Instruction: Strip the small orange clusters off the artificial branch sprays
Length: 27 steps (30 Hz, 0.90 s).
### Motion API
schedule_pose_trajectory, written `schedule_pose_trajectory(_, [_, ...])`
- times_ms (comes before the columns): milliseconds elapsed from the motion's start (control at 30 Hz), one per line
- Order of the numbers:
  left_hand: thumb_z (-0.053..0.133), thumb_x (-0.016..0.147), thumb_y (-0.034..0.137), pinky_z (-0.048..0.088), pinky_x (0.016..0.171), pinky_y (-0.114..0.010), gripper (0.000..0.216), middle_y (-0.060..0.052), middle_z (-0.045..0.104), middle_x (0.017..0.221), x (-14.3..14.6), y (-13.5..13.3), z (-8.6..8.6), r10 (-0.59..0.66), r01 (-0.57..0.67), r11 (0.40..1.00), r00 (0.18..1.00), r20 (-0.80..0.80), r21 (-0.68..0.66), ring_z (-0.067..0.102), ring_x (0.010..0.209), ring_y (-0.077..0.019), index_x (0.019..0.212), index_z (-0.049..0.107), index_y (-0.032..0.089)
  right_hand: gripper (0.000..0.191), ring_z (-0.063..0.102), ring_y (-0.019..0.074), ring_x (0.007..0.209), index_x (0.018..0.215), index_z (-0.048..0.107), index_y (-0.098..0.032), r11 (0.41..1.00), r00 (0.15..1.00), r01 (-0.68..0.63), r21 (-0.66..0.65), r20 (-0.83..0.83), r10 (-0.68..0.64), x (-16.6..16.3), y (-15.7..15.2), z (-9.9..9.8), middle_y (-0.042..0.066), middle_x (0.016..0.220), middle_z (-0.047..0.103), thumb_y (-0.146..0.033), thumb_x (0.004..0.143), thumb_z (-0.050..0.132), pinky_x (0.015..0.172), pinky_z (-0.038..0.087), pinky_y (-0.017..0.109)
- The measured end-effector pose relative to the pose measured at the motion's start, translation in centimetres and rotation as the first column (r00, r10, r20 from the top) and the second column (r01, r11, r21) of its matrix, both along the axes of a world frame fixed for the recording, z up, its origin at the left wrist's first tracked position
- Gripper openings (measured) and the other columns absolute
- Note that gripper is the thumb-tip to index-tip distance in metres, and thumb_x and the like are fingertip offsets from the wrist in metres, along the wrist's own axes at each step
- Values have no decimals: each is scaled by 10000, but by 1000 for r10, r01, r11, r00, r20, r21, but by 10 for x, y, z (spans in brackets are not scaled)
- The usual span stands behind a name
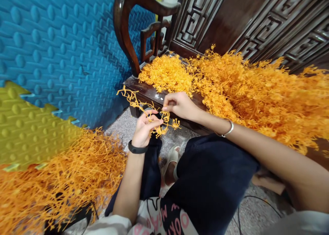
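My left hand (147, 126), with a black band at the wrist, is closed on an orange branching plastic sprig (133, 99). Thin stems of the sprig stick out to the upper left, and its small clustered tips hang below and to the right of my fingers. My right hand (178, 104) pinches at a tip cluster of the same sprig, thumb and forefinger together. Beyond my right hand, a heap of loose small orange pieces (167, 72) lies on the dark wooden bench (144, 87).
A large pile of orange branching sprigs (257, 94) covers the bench to the right. Bare orange stems (84, 166) are heaped on the floor at left. A blue foam mat (64, 53) and a yellow mat piece (28, 132) stand at left. A black cable (239, 214) lies lower right.
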<state>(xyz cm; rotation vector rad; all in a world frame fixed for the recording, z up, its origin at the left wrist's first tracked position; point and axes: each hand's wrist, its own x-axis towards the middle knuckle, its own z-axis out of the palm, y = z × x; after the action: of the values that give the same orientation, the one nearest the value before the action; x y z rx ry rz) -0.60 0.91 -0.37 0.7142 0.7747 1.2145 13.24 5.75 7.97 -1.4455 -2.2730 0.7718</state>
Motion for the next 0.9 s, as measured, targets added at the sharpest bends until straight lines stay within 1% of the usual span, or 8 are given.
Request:
schedule_pose_trajectory(167, [739,539,140,339,449,-174,376,74,522,517,-8,4,-1,-1,1,1000,1000,9,-3,459,432,-51,837,511,162,124,406,68,563,586,529,-125,997,998,60,50,-32,-58,-10,-1,-1,-21,584,496,-159,663,619,578,293,221])
schedule_pose_trajectory(333, [735,533,128,349,445,-154,316,80,470,525,-12,6,0,12,-12,1000,998,69,-1,460,453,-37,674,455,166,129,372,70,563,575,507,-125,991,997,72,115,-24,-69,-19,1,2,-22,579,458,-132,670,593,580,275,223])
schedule_pose_trajectory(433, [727,530,124,347,434,-151,293,63,513,567,-16,6,-3,18,-13,999,992,127,-39,486,478,-46,718,505,167,126,382,80,595,594,493,-131,983,999,-22,180,-32,28,-24,2,4,-12,620,466,-118,695,567,596,283,223])
schedule_pose_trajectory(533, [716,539,136,324,407,-152,294,26,588,652,-21,4,-6,-28,43,994,989,146,-100,499,488,-49,803,589,162,132,389,92,631,611,467,-142,961,986,-154,230,-21,163,-28,2,5,-5,647,460,-109,718,537,615,288,226])
schedule_pose_trajectory(633, [709,557,151,290,375,-153,268,7,611,669,-23,2,-5,-69,84,988,990,122,-126,451,436,-30,817,645,147,141,387,96,639,618,446,-147,946,979,-195,257,-16,205,-31,1,4,-3,656,450,-103,729,520,622,286,227])
schedule_pose_trajectory(733, [706,566,167,290,361,-162,211,-5,615,650,-22,0,-4,-94,105,987,991,94,-124,410,403,-24,772,675,130,132,389,93,635,630,445,-149,941,973,-221,257,-12,231,-33,0,3,-4,664,447,-93,732,508,617,285,222])
schedule_pose_trajectory(800, [700,580,196,311,364,-173,154,-8,603,618,-20,0,-4,-87,99,990,990,114,-104,416,405,-36,718,676,130,130,388,90,632,631,444,-149,945,975,-212,248,-8,221,-33,2,4,-6,665,448,-88,724,510,616,285,220])
schedule_pose_trajectory(900, [686,605,225,338,367,-184,123,2,562,561,-15,0,-6,-35,46,997,988,149,-68,431,409,-54,697,670,144,140,382,81,617,610,450,-143,970,992,-115,213,-26,124,-30,7,3,-11,650,454,-109,706,545,607,284,219])
